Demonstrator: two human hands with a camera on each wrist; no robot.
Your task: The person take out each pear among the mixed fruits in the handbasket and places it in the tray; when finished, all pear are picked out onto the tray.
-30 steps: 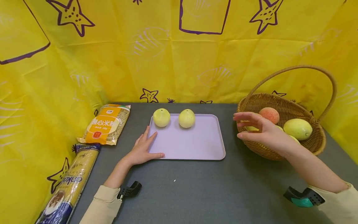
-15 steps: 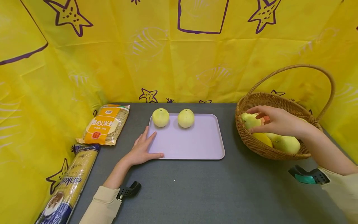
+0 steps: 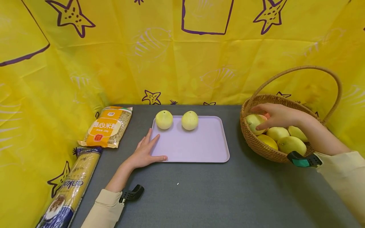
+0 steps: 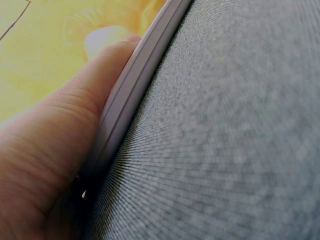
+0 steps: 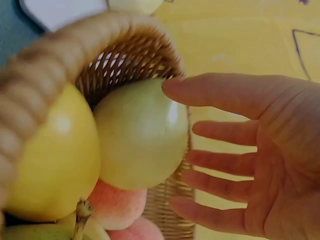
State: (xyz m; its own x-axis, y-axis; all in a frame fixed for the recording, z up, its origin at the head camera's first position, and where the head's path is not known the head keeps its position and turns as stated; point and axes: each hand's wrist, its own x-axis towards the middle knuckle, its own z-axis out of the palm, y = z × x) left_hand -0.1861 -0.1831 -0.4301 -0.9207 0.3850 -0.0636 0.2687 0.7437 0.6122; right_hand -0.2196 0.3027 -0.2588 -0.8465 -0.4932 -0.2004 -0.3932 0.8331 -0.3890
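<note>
My left hand [image 3: 145, 152] rests at the near left corner of a lilac tray [image 3: 196, 145], fingers spread along its left side and thumb along the front edge. In the left wrist view the thumb [image 4: 100, 75] lies against the tray rim [image 4: 130, 90]. Two round pale yellow-green fruits [image 3: 164, 120] stand at the tray's back. My right hand [image 3: 280, 114] reaches over a wicker basket [image 3: 253, 142], fingers fairly straight around a yellow-green fruit [image 5: 142, 135] at its left end. The thumb tip appears at this fruit's surface; whether it touches, I cannot tell.
The basket also holds a yellow fruit [image 5: 55, 155], several greenish fruits [image 3: 292, 145] and peaches [image 5: 117, 205]; its tall handle [image 3: 308, 67] arches above. Along the left lie an orange food packet [image 3: 106, 126] and a long noodle packet [image 3: 71, 186]. A yellow patterned cloth [image 3: 176, 57] hangs behind.
My right hand has moved from the basket's near left side to above the fruit at its left end, and the forearm has shifted. The left hand, tray and two fruits stay put.
</note>
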